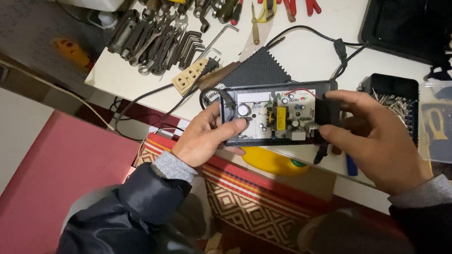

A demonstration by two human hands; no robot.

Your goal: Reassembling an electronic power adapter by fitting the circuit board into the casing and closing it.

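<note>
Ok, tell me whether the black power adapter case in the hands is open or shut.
Open. The black adapter case has no cover on top: its circuit board lies exposed. Left hand and right hand hold its ends.

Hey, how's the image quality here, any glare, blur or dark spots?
Head view: the white table is brightly lit, near washed out; the open adapter case between left hand and right hand is sharp; the dark sleeves below lose detail in shadow; edges bend slightly from the wide lens.
</note>
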